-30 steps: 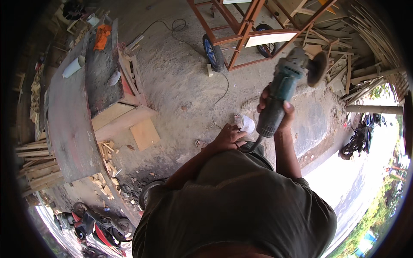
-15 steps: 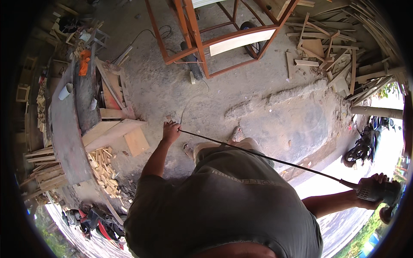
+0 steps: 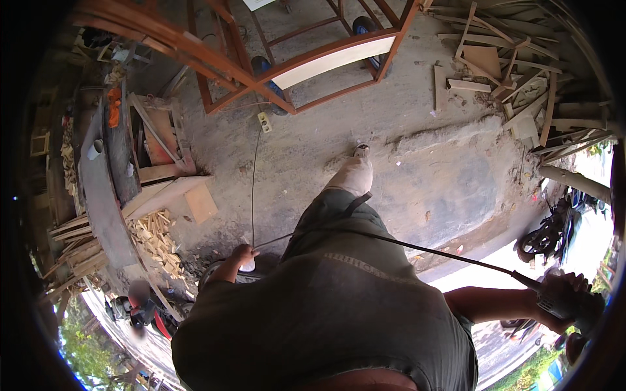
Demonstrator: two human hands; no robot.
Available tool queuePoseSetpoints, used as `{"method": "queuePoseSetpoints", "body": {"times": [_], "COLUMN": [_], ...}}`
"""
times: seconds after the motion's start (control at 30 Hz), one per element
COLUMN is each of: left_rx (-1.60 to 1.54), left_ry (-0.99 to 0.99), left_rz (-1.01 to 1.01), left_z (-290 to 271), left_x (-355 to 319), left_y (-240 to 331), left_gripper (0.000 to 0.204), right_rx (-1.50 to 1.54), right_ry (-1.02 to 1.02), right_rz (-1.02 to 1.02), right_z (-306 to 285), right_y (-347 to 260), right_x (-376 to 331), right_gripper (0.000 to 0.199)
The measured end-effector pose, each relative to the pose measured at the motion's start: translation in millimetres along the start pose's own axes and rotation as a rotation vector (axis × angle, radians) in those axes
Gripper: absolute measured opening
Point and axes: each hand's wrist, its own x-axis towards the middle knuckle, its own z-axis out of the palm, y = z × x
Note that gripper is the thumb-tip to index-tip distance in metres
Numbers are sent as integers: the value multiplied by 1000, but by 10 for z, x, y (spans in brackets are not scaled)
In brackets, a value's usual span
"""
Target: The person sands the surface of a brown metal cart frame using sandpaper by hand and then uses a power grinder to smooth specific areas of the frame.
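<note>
At the right edge, my right hand (image 3: 562,293) is wrapped round a dark corded power tool (image 3: 551,304). Shade and the picture's rim hide part of the tool. Its black power cord (image 3: 450,256) runs across the front of my body toward my left hand (image 3: 244,253). That hand is low at my left side, closed on the cord, its fingers only partly visible. From there a thin cable (image 3: 253,182) stretches over the ground to a small pale socket block (image 3: 263,122). Whether it joins the cord inside my left hand is hidden.
Ahead stands a reddish-brown wooden frame (image 3: 339,53) with a pale panel and wheels. A workbench (image 3: 104,195) and wood offcuts (image 3: 155,242) lie left. Scrap boards (image 3: 479,62) are piled at far right. A low concrete ridge (image 3: 450,133) crosses the ground; a motorcycle (image 3: 548,231) stands right.
My left hand has come down and back toward my body, still closed on the cord. My body has moved and turned; one foot is now forward. The socket block has come into sight.
</note>
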Motion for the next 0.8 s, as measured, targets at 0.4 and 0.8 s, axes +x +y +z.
{"method": "queuePoseSetpoints", "body": {"times": [0.4, 0.8], "left_rx": [-185, -250], "left_ry": [-564, 78], "left_rz": [35, -124], "left_z": [-945, -1202], "left_x": [616, 1876], "left_y": [2315, 4852], "left_gripper": [48, 48], "right_rx": [472, 23], "right_ry": [-206, -267], "right_rz": [133, 27], "right_z": [855, -32], "right_y": [1305, 4082], "right_x": [1674, 4234], "right_gripper": [80, 80]}}
